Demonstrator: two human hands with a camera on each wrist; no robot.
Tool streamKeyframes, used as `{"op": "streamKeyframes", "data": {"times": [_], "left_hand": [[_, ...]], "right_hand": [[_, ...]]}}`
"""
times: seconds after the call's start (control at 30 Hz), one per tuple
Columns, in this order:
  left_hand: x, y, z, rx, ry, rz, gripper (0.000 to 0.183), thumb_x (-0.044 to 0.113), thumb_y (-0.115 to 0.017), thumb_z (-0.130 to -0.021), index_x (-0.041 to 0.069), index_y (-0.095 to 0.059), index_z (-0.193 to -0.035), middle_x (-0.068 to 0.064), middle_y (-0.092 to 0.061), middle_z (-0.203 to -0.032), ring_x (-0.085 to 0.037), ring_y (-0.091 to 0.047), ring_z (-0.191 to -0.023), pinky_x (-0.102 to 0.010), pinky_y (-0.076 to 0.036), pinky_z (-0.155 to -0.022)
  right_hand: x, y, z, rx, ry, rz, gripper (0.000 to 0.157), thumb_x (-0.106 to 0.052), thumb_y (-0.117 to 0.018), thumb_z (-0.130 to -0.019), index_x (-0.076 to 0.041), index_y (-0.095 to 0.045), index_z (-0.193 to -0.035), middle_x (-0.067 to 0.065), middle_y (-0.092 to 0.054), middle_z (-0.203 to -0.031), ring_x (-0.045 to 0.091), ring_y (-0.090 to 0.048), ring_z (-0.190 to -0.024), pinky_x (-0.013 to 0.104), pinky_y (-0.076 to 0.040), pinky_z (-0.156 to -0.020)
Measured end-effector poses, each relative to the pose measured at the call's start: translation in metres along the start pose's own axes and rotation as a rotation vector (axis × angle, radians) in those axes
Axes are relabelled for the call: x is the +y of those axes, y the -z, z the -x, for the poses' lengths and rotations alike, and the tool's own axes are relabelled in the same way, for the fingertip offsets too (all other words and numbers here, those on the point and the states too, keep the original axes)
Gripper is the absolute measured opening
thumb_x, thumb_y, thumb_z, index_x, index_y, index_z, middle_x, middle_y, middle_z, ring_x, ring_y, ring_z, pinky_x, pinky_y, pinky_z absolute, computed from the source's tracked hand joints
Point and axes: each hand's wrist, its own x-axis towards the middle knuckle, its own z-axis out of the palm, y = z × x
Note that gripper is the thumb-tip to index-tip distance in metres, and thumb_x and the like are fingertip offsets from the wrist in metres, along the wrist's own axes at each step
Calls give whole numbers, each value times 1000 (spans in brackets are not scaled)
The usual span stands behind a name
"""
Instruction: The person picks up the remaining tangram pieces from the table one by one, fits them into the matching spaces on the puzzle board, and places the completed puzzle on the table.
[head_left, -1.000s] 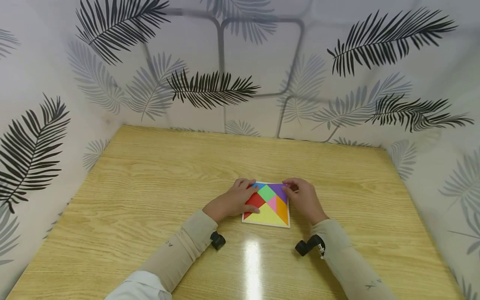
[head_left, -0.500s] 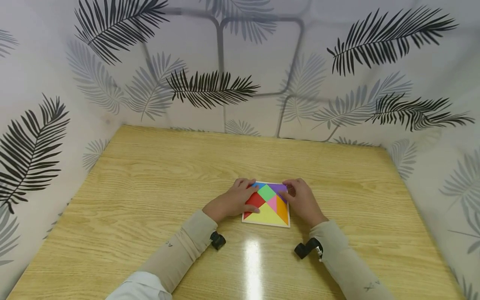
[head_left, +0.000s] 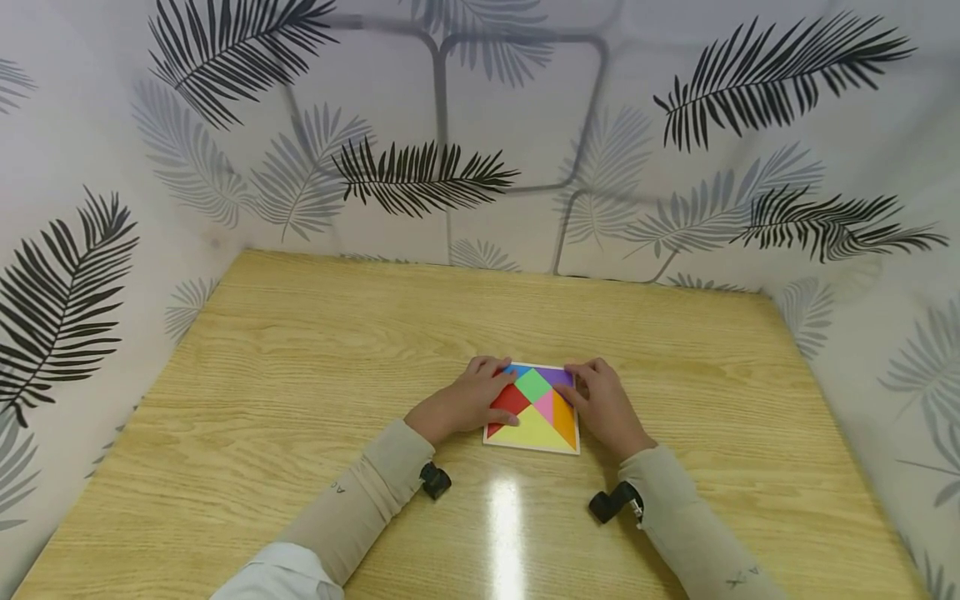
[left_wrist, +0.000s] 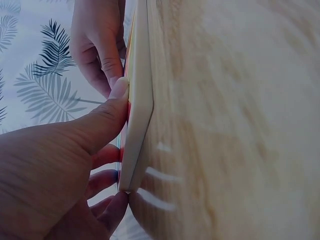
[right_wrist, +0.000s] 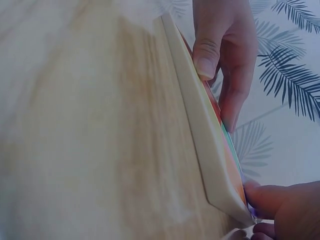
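Observation:
A square tangram puzzle (head_left: 531,429) with a pale rim lies flat on the table, its coloured pieces fitted together. My left hand (head_left: 465,402) holds its left side, thumb on the face near the red and yellow pieces and fingers bent at the far left corner. At the far right corner, my right hand (head_left: 609,410) grips the puzzle, with the thumb over the purple triangle (head_left: 551,377) and fingers at the edge. The left wrist view shows the left thumb (left_wrist: 119,90) on the face and a fingertip at the corner. Right fingertips are partly hidden in the right wrist view.
The wood-grain table (head_left: 360,333) extends around the puzzle on all sides. Beyond its back and side edges stands a pale leaf-patterned covering (head_left: 495,225). Black wrist cameras are strapped to both sleeves, and a bright reflection lies in front of the puzzle.
My right thumb has shifted inward and slightly nearer over the purple triangle, and the right wrist has moved slightly left. The left hand and puzzle stay in place.

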Motion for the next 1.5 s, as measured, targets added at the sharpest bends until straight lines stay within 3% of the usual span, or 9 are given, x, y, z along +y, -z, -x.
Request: {"op": "streamKeyframes", "data": {"times": [0.2, 0.4, 0.57, 0.7, 0.97, 1.13, 1.33, 1.5], "left_hand": [[2, 1, 1, 0, 2, -9, 76, 50, -56, -87, 9, -32, -146, -10, -16, -153, -29, -15, -135, -39, -26, -106], [1, 1, 0, 1, 0, -5, 75, 49, -56, -88, 9, -31, -146, -10, -16, -153, -29, -14, -135, -39, -25, -107], [0, -1, 0, 7, -6, -2, 75, 49, -56, -88, 8, -31, -146, -10, -16, -153, -29, -15, -135, -39, -25, -107], [1, -1, 0, 10, -10, -12, 75, 49, -56, -88, 8, -31, -146, -10, -16, -152, -28, -15, -135, -38, -26, -106], [3, 0, 1, 15, -10, -25, 75, 49, -56, -87, 6, -32, -145, -12, -18, -152, -30, -16, -135, -40, -24, -107], [2, -1, 0, 28, -20, -35, 74, 48, -55, -88, 6, -32, -145, -12, -19, -151, -30, -16, -135, -41, -24, -107], [3, -6, 4, 104, -53, -164, 75, 53, -53, -87, 5, -36, -143, -11, -28, -147, -28, -25, -132, -35, -29, -105], [11, -10, 10, 221, -161, -398, 62, 50, -54, -88, 4, -52, -129, -7, -50, -129, -23, -42, -119, -29, -34, -100]], "right_hand": [[0, 0, 1, -12, 11, 22, 49, -34, -61, -90, -5, -56, -129, 10, -49, -102, 24, -45, -91, 35, -42, -78], [0, -6, 5, 28, 49, 55, 43, -31, -58, -92, -7, -58, -128, 10, -48, -107, 25, -41, -97, 36, -42, -80], [-8, -16, 13, 145, 183, 177, 34, -22, -57, -94, -3, -63, -121, 12, -51, -113, 29, -42, -103, 42, -42, -87], [-15, -20, 20, 219, 284, 262, 31, -16, -59, -92, -1, -64, -118, 14, -56, -114, 33, -47, -104, 47, -40, -84], [-33, -31, 33, 130, 451, 226, 31, -17, -57, -92, -2, -63, -118, 13, -58, -116, 29, -49, -108, 45, -40, -92], [-40, -32, 37, 104, 459, 224, 34, -19, -56, -93, 0, -61, -121, 14, -58, -118, 28, -49, -110, 42, -38, -96], [-40, -31, 38, 136, 483, 229, 30, -18, -57, -92, 0, -62, -116, 13, -59, -117, 27, -50, -111, 41, -39, -95], [-40, -32, 40, 222, 532, 253, 24, -16, -61, -89, -1, -63, -108, 15, -60, -113, 29, -53, -108, 43, -42, -91]]}}
